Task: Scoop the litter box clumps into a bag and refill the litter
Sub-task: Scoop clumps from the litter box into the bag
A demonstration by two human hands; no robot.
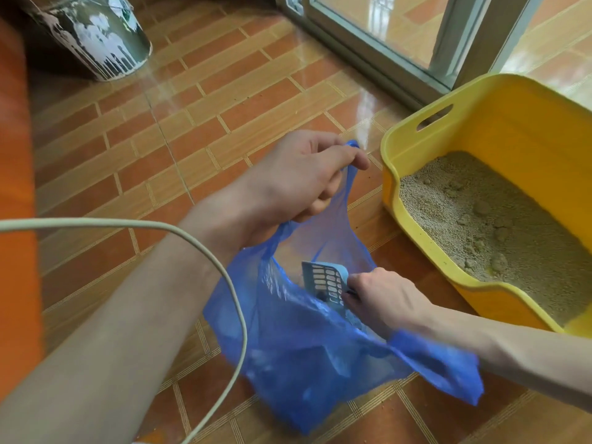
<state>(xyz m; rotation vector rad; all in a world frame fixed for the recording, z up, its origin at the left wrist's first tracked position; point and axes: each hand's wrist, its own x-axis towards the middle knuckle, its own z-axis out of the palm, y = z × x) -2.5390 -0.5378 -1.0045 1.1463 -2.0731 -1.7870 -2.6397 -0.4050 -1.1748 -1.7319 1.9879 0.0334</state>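
Left hand (304, 174) is raised with its fingers curled in a pinching grip; right hand (381, 299), lower, seems clenched, forearm reaching leftward.

The blue bag (320, 363) hides the lower end of the slotted scoop (326, 283) and blurs whatever lies inside it, the right hand (381, 299) covers the scoop's handle, and the picture's edge cuts off the yellow litter box (426, 149) and the paint-streaked bucket (96, 36).

Thin, translucent blue plastic bag (320, 363), crinkled and faintly shiny. Smooth yellow plastic litter box (499, 123) holds coarse, matt, grainy litter (480, 219). Pale slotted plastic scoop (326, 280). Glossy tiled floor (224, 100) reflecting light.
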